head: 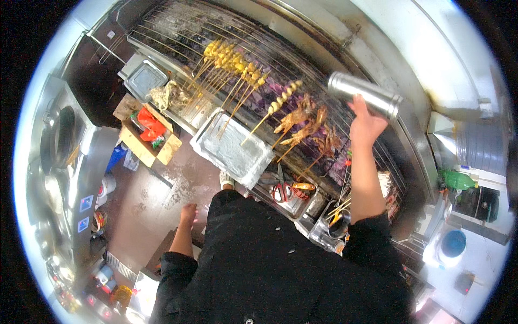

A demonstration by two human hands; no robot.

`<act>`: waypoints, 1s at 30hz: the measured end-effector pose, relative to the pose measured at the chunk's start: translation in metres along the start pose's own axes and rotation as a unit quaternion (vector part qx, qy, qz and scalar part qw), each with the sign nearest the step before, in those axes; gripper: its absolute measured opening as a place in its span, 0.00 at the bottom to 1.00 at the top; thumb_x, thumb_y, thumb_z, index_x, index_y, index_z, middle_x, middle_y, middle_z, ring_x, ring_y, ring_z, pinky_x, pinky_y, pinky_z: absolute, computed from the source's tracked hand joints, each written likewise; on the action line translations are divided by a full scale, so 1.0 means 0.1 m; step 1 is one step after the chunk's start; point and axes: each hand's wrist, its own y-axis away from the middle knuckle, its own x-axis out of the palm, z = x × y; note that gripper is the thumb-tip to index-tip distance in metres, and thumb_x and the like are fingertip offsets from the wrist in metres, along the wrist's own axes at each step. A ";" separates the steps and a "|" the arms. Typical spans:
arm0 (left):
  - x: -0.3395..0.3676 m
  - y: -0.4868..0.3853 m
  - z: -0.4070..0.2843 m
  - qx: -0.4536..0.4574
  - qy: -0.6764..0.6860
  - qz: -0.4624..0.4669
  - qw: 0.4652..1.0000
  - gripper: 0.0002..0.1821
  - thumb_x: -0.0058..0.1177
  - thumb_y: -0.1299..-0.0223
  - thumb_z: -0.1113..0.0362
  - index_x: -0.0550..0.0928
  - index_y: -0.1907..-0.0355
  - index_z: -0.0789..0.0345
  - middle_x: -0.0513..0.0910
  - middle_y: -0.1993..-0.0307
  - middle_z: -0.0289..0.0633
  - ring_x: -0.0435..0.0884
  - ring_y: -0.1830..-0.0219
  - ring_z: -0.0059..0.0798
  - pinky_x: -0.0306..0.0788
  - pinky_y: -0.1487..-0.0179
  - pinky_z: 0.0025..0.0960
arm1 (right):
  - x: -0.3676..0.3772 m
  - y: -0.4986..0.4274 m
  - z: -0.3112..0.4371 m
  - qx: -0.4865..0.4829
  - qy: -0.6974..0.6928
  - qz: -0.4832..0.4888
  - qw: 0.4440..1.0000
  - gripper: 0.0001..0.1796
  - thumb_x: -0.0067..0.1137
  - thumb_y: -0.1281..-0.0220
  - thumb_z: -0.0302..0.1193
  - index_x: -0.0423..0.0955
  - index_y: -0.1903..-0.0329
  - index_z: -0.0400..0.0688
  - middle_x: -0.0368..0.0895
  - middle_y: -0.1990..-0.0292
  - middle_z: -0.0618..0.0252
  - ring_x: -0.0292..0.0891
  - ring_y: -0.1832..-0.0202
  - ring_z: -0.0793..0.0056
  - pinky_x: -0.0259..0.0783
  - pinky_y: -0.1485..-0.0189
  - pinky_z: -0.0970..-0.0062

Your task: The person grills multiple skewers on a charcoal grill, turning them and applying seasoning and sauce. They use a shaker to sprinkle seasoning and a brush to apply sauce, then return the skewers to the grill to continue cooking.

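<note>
My right hand grips a shiny steel cylindrical canister, tilted almost level above the right part of a charcoal grill. Below and left of it, browned skewered meat pieces lie on the grill bars. Beside them is one skewer of pale round balls. Farther left lies a row of skewers with yellow pieces, their sticks pointing towards me. My left hand hangs low by my side over the floor, fingers loosely curled; whether they touch is too small to tell.
A metal tray sits at the grill's front edge, with stick ends over it. Right of it, red-handled scissors lie in a smaller tray. A cardboard box holds a red bag. A green bottle stands far right.
</note>
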 end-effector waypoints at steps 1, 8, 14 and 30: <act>0.01 0.02 -0.02 0.005 -0.012 0.001 1.000 0.17 0.55 0.33 0.52 0.82 0.51 0.61 0.82 0.71 0.35 0.80 0.73 0.26 0.75 0.71 0.34 | -0.01 -0.02 0.03 0.056 0.013 0.022 0.998 0.26 0.70 0.40 0.21 0.72 0.41 0.29 0.81 0.48 0.48 0.83 0.51 0.63 0.88 0.57 0.64; 0.13 -0.10 -0.25 0.006 -0.022 0.044 0.999 0.20 0.54 0.31 0.52 0.81 0.45 0.62 0.82 0.71 0.36 0.80 0.73 0.27 0.76 0.73 0.33 | -0.02 -0.11 0.15 0.097 -0.031 0.006 0.995 0.22 0.68 0.40 0.18 0.74 0.44 0.25 0.82 0.49 0.46 0.85 0.53 0.62 0.89 0.57 0.66; 0.19 -0.05 -0.36 0.097 -0.154 0.025 0.983 0.19 0.55 0.32 0.52 0.84 0.50 0.65 0.84 0.68 0.38 0.83 0.70 0.28 0.77 0.70 0.34 | -0.03 -0.02 0.23 0.066 -0.037 0.012 0.997 0.21 0.68 0.41 0.17 0.75 0.46 0.25 0.82 0.49 0.45 0.85 0.54 0.62 0.89 0.58 0.65; 1.76 1.55 -2.80 0.363 -0.137 0.281 0.878 0.18 0.54 0.27 0.53 0.81 0.59 0.70 0.82 0.69 0.36 0.79 0.66 0.25 0.75 0.59 0.32 | 0.03 0.24 0.27 0.114 -0.075 0.016 0.991 0.25 0.73 0.46 0.17 0.74 0.45 0.30 0.84 0.53 0.53 0.84 0.54 0.66 0.85 0.52 0.68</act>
